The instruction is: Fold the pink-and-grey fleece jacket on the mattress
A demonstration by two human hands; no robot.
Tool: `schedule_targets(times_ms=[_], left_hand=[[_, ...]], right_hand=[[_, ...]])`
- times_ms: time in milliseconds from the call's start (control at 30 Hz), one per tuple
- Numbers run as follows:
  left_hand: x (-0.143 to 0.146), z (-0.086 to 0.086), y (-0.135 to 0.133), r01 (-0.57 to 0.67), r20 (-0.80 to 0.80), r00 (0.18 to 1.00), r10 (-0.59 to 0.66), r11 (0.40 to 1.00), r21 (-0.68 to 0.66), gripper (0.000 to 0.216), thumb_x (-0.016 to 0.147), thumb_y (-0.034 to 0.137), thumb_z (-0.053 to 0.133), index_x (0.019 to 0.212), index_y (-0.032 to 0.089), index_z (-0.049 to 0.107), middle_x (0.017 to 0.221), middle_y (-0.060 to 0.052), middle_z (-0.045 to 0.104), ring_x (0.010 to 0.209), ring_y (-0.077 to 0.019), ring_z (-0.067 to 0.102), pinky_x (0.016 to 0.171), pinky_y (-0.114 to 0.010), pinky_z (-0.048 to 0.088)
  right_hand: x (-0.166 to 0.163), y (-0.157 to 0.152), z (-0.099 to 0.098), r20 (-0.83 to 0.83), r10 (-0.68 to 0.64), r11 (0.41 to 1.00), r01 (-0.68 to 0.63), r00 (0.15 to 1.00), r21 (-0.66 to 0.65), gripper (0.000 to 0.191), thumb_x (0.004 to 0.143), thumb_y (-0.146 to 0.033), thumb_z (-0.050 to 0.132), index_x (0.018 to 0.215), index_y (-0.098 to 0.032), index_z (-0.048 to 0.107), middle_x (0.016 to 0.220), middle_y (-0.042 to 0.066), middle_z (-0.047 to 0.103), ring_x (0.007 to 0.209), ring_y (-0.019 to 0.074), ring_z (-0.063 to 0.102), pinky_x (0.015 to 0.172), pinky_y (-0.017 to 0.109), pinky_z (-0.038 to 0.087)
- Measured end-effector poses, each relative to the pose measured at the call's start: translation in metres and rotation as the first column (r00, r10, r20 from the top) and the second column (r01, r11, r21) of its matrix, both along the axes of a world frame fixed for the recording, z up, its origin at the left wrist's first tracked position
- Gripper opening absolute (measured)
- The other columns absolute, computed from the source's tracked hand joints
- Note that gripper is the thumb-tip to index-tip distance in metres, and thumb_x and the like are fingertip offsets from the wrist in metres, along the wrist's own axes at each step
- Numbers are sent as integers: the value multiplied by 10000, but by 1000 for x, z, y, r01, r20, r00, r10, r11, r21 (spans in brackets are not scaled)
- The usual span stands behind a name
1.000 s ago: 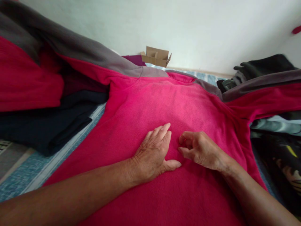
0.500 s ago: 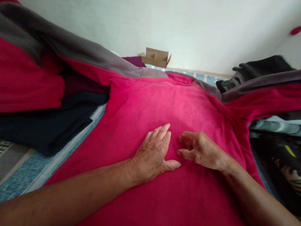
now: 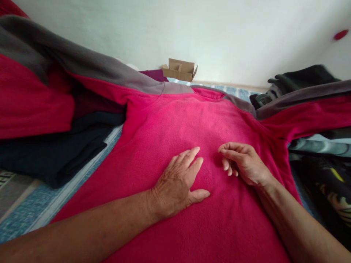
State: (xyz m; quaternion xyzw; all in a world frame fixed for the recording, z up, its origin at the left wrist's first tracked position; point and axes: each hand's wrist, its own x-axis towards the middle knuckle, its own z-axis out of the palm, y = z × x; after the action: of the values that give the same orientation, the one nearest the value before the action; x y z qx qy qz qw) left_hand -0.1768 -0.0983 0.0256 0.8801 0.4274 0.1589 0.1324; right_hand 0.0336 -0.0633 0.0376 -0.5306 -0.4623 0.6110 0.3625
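Observation:
A bright pink fleece top (image 3: 170, 124) with grey shoulder and sleeve panels is spread out before me, its sleeves reaching to both sides. My left hand (image 3: 179, 182) lies flat on the body of the top, fingers apart and holding nothing. To its right, my right hand (image 3: 244, 162) is raised just over the fabric. Its thumb and forefinger are pinched together, with the other fingers loosely curled below. Whatever sits in the pinch, if anything, is too small to make out.
A blue patterned cover (image 3: 44, 197) lies under the top. Dark folded clothes (image 3: 55, 157) are at the left, and more dark garments (image 3: 309, 78) at the right. An open cardboard box (image 3: 179, 69) stands by the white wall (image 3: 233, 40), near a purple cloth (image 3: 155, 75).
My right hand has lifted and shifted slightly right, its thumb and forefinger closing into a pinch. My left hand stays in place with its fingers a little more spread.

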Motion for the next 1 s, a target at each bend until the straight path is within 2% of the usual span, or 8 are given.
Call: schedule_targets(times_ms=[133, 200, 467, 600, 667, 800, 900, 1000], left_hand=[[1, 5, -2, 182, -11, 983, -182, 980, 75, 353, 836, 327, 567, 1165, 201, 562, 1405, -151, 397, 1304, -308, 336, 1011, -501, 365], [1, 7, -3, 212, -29, 977, -210, 974, 80, 266, 871, 294, 516, 1108, 203, 594, 1360, -132, 461, 1303, -288, 346, 1018, -482, 369], [-1, 8, -6, 237, 7, 971, -240, 961, 145, 183, 878, 248, 515, 980, 161, 640, 1235, -108, 578, 1278, -259, 397, 1035, -433, 391], [-2, 8, -4, 298, 61, 947, -315, 934, 196, 141, 861, 166, 514, 832, 155, 652, 1058, -86, 662, 1180, -220, 499, 1034, -398, 412], [-2, 8, -4, 289, 107, 943, -316, 934, 213, 131, 841, 146, 533, 771, 154, 644, 1007, -85, 675, 1124, -214, 537, 1008, -381, 440], [-2, 7, -2, 159, 224, 953, -206, 964, 213, 148, 818, 156, 552, 683, 148, 611, 941, -99, 675, 1033, -215, 582, 953, -377, 477], [-2, 7, -2, 114, 183, 972, -149, 975, 190, 157, 840, 218, 532, 885, 110, 636, 1044, -139, 652, 1115, -239, 540, 986, -397, 443], [-2, 6, -3, 184, -18, 983, -183, 978, 100, 511, 852, 435, 518, 1218, 79, 516, 1319, -179, 498, 1294, -283, 369, 1049, -442, 355]], right_hand=[[1, 1, -2, -73, -53, 999, 52, 996, -10, 266, 696, -373, 656, 823, -160, 559, 459, -36, 567, 317, 81, 460, 279, 158, 261], [1, 2, -2, -73, -50, 999, 49, 996, -9, 269, 694, -374, 660, 818, -158, 557, 458, -34, 567, 316, 79, 457, 277, 154, 264], [1, 3, -1, -57, -13, 1000, 12, 998, -29, 264, 704, -387, 652, 801, -162, 554, 476, -33, 578, 326, 80, 475, 279, 152, 292], [2, 3, -2, -64, -16, 1000, 15, 998, -23, 268, 705, -392, 654, 801, -163, 552, 480, -33, 578, 326, 79, 477, 277, 150, 297], [2, 3, -3, -67, -16, 1000, 15, 998, -25, 269, 706, -393, 654, 799, -162, 553, 479, -33, 578, 326, 78, 477, 277, 149, 299], [1, 3, -2, -84, -20, 999, 17, 996, -27, 274, 703, -391, 659, 803, -159, 552, 474, -31, 579, 326, 79, 478, 276, 146, 302], [0, 3, -2, -95, -20, 999, 17, 995, -27, 272, 700, -386, 661, 799, -158, 550, 473, -31, 580, 324, 79, 476, 275, 144, 304], [0, 3, -1, -97, -13, 1000, 11, 995, -20, 267, 704, -383, 658, 800, -158, 553, 469, -32, 578, 323, 79, 474, 274, 145, 304]])
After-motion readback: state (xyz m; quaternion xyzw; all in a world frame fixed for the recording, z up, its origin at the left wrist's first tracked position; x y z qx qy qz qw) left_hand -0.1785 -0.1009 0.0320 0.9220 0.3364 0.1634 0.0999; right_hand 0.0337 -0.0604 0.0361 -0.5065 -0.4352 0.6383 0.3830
